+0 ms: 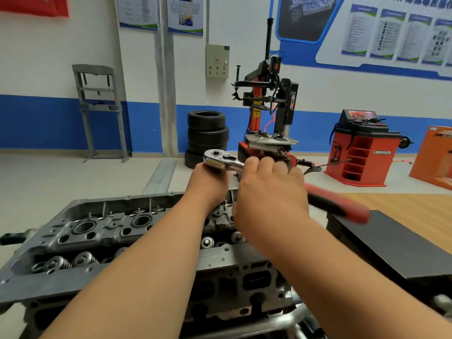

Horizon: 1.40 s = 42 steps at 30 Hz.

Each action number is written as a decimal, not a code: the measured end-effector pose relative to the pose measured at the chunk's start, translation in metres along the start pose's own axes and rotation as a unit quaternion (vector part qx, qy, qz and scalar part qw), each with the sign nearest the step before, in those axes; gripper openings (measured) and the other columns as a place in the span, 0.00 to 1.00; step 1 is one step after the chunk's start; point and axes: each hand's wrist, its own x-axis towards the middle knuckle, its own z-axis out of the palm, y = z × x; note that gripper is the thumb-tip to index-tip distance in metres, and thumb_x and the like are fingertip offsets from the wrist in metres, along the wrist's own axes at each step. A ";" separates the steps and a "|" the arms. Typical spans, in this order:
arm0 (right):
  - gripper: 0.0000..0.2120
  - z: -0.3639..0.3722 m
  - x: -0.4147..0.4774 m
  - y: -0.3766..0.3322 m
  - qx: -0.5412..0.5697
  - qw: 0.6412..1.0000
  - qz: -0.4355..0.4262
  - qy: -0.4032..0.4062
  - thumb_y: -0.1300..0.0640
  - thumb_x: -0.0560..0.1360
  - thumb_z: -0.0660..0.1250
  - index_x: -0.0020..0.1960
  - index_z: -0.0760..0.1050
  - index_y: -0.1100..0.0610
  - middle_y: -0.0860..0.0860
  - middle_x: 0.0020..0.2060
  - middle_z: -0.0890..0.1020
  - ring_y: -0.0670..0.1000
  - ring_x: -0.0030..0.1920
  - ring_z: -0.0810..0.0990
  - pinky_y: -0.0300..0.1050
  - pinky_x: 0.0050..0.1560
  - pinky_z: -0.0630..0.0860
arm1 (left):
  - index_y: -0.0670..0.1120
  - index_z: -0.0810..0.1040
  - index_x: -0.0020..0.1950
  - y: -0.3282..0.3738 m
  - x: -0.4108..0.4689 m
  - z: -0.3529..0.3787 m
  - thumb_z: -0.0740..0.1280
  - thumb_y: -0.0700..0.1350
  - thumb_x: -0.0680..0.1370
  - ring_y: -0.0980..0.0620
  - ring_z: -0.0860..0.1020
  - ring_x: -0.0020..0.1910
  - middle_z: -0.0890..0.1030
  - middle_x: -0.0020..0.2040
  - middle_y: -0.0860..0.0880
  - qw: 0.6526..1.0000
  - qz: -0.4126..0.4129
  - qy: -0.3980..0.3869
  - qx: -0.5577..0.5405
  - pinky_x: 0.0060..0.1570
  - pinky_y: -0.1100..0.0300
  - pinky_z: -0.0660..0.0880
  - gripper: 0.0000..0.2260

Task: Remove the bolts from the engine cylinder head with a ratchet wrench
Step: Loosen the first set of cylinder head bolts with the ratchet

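One cylinder head point(97, 231) lies near, across the left and middle of the scene, its open top facing up; two large round bores point(84, 226) show in its far row, and at least three valve springs point(85, 259) in its near row at the left. Two bare forearms reach over it from the near edge to one wrench point(220, 159), held above the far right part of the head.

The left hand point(208, 183) sits right under the chrome ratchet head, with the back of the hand towards the camera; its fingers are hidden, so I cannot tell whether they grip anything; what lies below the ratchet head is hidden too. The right hand point(269, 192) is just to the right; its fingers point(266, 163) are curled over the shank beside the ratchet head and grip it; the red and black handle point(342, 206) sticks out to the right, blurred.

One black block point(391, 245) lies near right. On the floor far off stand four stacked tyres point(207, 129), one tyre changer point(269, 104) to their right, one red wheel balancer point(359, 155) further right, and one grey press frame point(100, 111) at the left wall; one control box point(217, 61) hangs on the wall.
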 end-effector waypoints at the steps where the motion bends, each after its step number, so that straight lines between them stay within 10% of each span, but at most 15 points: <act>1: 0.28 -0.003 -0.010 -0.003 0.006 1.000 -0.028 0.007 0.46 0.73 0.63 0.67 0.59 0.59 0.56 0.56 0.70 0.58 0.57 0.69 0.53 0.50 0.61 | 0.51 0.66 0.34 0.001 0.000 0.001 0.60 0.41 0.80 0.55 0.68 0.31 0.71 0.33 0.52 1.000 -0.003 0.007 0.005 0.29 0.66 0.63 0.14; 12: 0.09 0.018 0.105 0.017 0.201 0.965 0.045 -0.165 0.52 0.72 0.63 0.47 0.70 0.57 0.57 0.53 0.75 0.58 0.58 0.71 0.58 0.63 0.65 | 0.50 0.79 0.37 0.000 -0.004 -0.008 0.68 0.45 0.74 0.51 0.80 0.29 0.79 0.27 0.54 0.997 -0.009 -0.007 -0.074 0.27 0.63 0.72 0.06; 20: 0.31 0.026 0.074 0.027 0.126 0.988 0.026 -0.081 0.49 0.72 0.65 0.71 0.58 0.55 0.57 0.68 0.66 0.59 0.70 0.60 0.67 0.69 0.48 | 0.50 0.76 0.52 0.003 -0.013 -0.007 0.62 0.48 0.81 0.51 0.77 0.37 0.76 0.35 0.50 0.999 0.026 -0.037 -0.022 0.32 0.62 0.67 0.05; 28: 0.36 -0.002 -0.033 0.006 -0.024 0.996 -0.059 0.060 0.46 0.75 0.60 0.74 0.49 0.64 0.59 0.63 0.68 0.59 0.60 0.68 0.57 0.58 0.64 | 0.48 0.77 0.56 -0.003 -0.005 -0.004 0.64 0.47 0.80 0.54 0.78 0.46 0.81 0.48 0.51 0.998 0.048 -0.044 0.000 0.43 0.61 0.73 0.07; 37: 0.32 0.015 0.049 0.045 0.148 0.985 -0.028 -0.086 0.45 0.73 0.65 0.73 0.56 0.49 0.53 0.69 0.65 0.56 0.71 0.59 0.62 0.72 0.44 | 0.53 0.77 0.47 0.000 -0.008 -0.007 0.65 0.53 0.78 0.52 0.79 0.38 0.76 0.35 0.54 0.998 0.018 -0.021 -0.062 0.34 0.60 0.68 0.05; 42: 0.34 0.015 0.096 0.029 0.166 0.972 -0.014 -0.163 0.50 0.72 0.65 0.74 0.55 0.56 0.56 0.72 0.61 0.57 0.73 0.54 0.64 0.71 0.52 | 0.51 0.77 0.43 0.000 -0.007 -0.007 0.65 0.52 0.78 0.52 0.77 0.33 0.78 0.34 0.52 0.998 -0.005 -0.015 -0.065 0.31 0.61 0.69 0.07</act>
